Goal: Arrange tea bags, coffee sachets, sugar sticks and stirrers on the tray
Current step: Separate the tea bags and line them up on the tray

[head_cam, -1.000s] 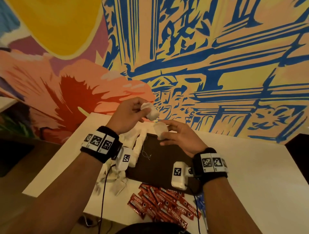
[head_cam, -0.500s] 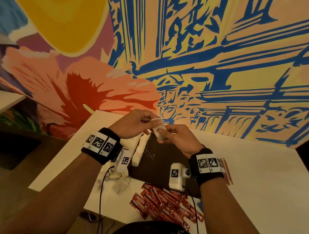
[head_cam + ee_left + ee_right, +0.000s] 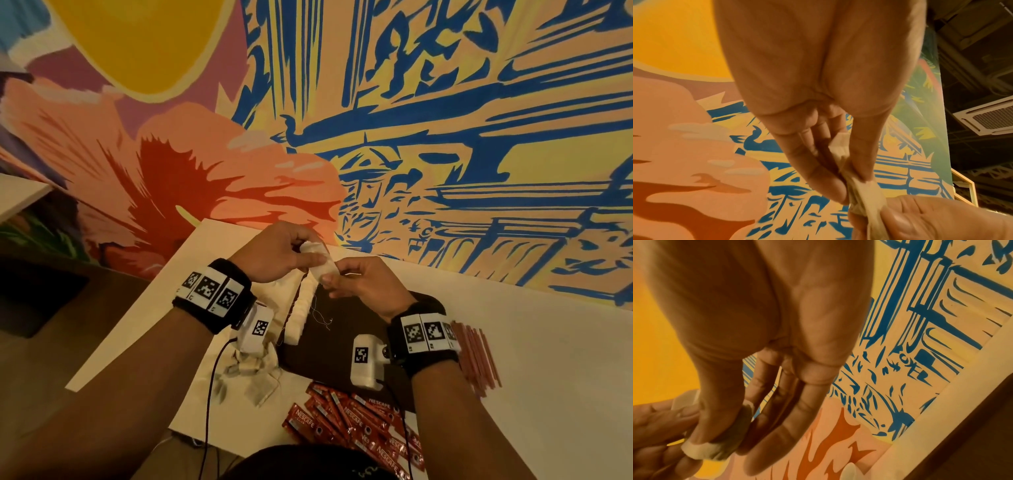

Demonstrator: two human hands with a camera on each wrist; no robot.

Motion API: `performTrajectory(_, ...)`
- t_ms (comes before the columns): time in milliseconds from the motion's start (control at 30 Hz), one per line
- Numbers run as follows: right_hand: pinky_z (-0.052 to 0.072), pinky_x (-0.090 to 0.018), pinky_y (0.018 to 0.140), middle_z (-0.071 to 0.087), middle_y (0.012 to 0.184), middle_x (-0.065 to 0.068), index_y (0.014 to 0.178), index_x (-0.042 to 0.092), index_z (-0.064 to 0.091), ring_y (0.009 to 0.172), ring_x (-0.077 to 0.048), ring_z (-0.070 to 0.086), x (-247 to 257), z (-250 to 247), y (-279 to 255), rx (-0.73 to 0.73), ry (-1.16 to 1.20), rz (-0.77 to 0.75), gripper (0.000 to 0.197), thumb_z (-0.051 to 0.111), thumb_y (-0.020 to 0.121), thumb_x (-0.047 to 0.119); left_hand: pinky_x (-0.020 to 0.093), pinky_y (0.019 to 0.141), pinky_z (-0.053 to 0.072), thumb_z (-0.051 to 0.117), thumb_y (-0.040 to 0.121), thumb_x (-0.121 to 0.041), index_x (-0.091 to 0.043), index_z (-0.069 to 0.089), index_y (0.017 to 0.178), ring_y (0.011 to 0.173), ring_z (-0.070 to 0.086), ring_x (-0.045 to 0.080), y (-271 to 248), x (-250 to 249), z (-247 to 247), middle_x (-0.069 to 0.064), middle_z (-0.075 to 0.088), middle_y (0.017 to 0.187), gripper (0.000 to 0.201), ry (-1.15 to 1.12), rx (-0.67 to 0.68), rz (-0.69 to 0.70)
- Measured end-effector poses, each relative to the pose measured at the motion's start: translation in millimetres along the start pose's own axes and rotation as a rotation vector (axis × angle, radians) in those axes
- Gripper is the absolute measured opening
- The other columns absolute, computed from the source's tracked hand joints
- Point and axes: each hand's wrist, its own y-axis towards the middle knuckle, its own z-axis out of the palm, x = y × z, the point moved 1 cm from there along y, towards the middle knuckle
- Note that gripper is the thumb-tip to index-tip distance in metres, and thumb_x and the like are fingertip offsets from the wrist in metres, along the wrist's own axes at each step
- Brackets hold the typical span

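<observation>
Nearest me on the table (image 3: 565, 359) I see a heap of red coffee sachets (image 3: 356, 425), overlapping, too many for me to count. To their left lies a loose pile of tea bags (image 3: 251, 371), also beyond counting. By my right wrist is a bundle of reddish stirrers (image 3: 479, 356), side by side; I cannot count them.

Past those sits one dark tray (image 3: 342, 339). In it, along its left edge, I see a row of white tea bags (image 3: 301, 315) with loose threads trailing beside them; the rest of what I can see of the tray is bare.

Above the tray's far end, both my hands hold one tea bag (image 3: 322, 265) between them. My left hand (image 3: 274, 253) pinches its upper end with thumb and curled fingers; my right hand (image 3: 366, 284) pinches the lower end, its other fingers straighter. Behind stands a painted wall (image 3: 445, 137).
</observation>
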Motion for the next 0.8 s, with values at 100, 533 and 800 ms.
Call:
performTrajectory(100, 0.059, -0.038, 0.084, 0.073, 0.106, -0.024, 0.100, 0.000, 0.073, 0.091, -0.026, 0.069, -9.5, 9.4, 7.1, 0.036, -0.019, 0.049, 0.016, 0.076, 0.087, 0.009, 0.016, 0.063, 0.050, 0.078, 0.087, -0.020, -0.011, 0.077, 0.098, 0.065, 0.068, 0.009, 1.2, 16.5, -0.2, -0.003, 0.074, 0.077, 0.014, -0.019, 0.024, -0.059)
performTrajectory(533, 0.055, -0.024, 0.077, 0.068, 0.108, 0.006, 0.128, 0.013, 0.064, 0.101, -0.009, 0.065, -90.7, 41.3, 26.7, 0.165, -0.230, 0.454, 0.036, 0.071, 0.093, 0.015, 0.035, 0.080, 0.054, 0.076, 0.088, -0.031, -0.023, 0.075, 0.100, 0.082, 0.068, 0.013, -4.1, 139.0, 17.8, -0.002, 0.072, 0.097, 0.016, 0.120, 0.184, -0.255)
performTrajectory(800, 0.057, -0.034, 0.092, 0.068, 0.121, -0.006, 0.129, 0.014, 0.063, 0.106, -0.021, 0.066, -134.0, 65.1, 31.5, 0.142, -0.328, 0.611, 0.033, 0.066, 0.097, 0.018, 0.024, 0.078, 0.039, 0.071, 0.091, -0.027, -0.012, 0.073, 0.108, 0.097, 0.061, 0.015, -9.7, 207.1, 61.8, 0.003, 0.071, 0.109, 0.023, 0.287, 0.365, -0.281)
